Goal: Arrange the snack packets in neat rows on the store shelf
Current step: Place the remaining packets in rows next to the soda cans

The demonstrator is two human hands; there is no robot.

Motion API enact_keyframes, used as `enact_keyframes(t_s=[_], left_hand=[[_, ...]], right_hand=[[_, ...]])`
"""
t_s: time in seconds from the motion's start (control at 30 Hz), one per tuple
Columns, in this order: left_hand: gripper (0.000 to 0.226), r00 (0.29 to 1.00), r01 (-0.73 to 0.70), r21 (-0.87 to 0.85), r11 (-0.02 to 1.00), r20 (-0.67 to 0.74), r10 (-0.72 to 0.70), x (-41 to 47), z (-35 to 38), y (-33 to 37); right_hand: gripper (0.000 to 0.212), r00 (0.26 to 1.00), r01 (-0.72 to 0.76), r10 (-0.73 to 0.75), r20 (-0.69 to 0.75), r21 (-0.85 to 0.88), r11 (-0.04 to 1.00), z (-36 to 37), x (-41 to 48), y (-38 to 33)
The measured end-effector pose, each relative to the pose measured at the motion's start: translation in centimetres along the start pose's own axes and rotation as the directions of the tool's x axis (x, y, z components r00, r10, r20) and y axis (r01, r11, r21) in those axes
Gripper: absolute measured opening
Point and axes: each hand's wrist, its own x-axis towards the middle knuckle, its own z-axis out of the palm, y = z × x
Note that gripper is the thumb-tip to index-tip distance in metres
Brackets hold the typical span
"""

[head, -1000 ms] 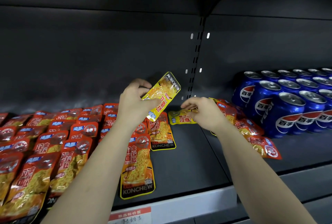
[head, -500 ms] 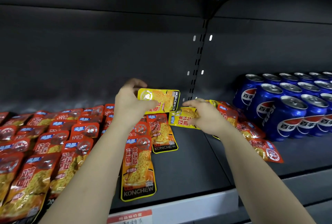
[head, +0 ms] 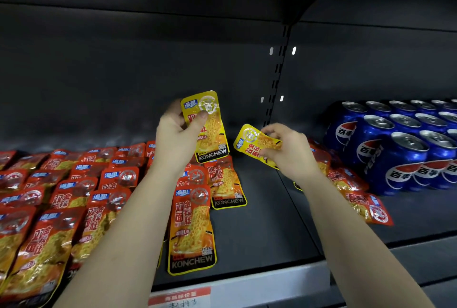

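- The left hand point(head: 175, 139) has its grip clamped on a yellow packet point(head: 209, 129), thumb across the face. It holds the packet upright above the rear of the shelf point(head: 267, 228).
- The right hand point(head: 289, 152) has its grip pinched on a second yellow packet point(head: 252, 145). This one is held slantwise in the air with its print turned sideways, near the first and apart from it.
- Risk: both packets are glossy film held by a few fingers. Either may slip and drop on the short column point(head: 191, 231) of packets below, knocking it askew.
- Risk: the left forearm hangs low above the red packets point(head: 74, 196) laid in rows at left. A careless sweep would, in my judgement, drag the front ones out of line or over the shelf lip.
- Risk: the right forearm passes over the loose packets point(head: 351, 191) strewn beside the cans point(head: 400, 154). A brush could push them against the cans or off the front.
- Risk: set down as it lies, the second yellow packet would face the wrong way and break its row.
- Writing, packets: "KONCHEW" in pale letters on a black band at the foot, readable on the upright packet and on two lying below it. There are large red Chinese characters on the faces. A blue tag sits at the top corner, too small to read for certain.
- Writing, cans: the Pepsi globe, "PEPSI" down the side, and the characters 百事.
- Writing, price label point(head: 180, 299) on the shelf edge: a red strip with pale print and handwriting beneath, neither legible.
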Motion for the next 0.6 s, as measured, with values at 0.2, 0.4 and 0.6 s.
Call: enact_keyframes(t_s=[0.2, 0.4, 0.6], left_hand=[[0.022, 0.999, 0.027, 0.168, 0.985, -0.045, -0.020, 0.2, 0.3, -0.7], [0.021, 0.962, 0.272, -0.052, 0.961, 0.045, -0.270, 0.1, 0.3, -0.1], [0.049, 0.954, 0.219, 0.267, 0.939, 0.143, -0.263, 0.1, -0.6, 0.5]], right_hand=[[0.029, 0.999, 0.031, -0.031, 0.033, 0.004, 1.000, 0.6, 0.2, 0.6], [0.027, 0.999, 0.036, -0.035, 0.034, -0.020, 0.999, 0.6, 0.3, 0.5], [0.019, 0.999, 0.029, -0.028, 0.016, -0.039, 0.999, 0.5, 0.8, 0.0]])
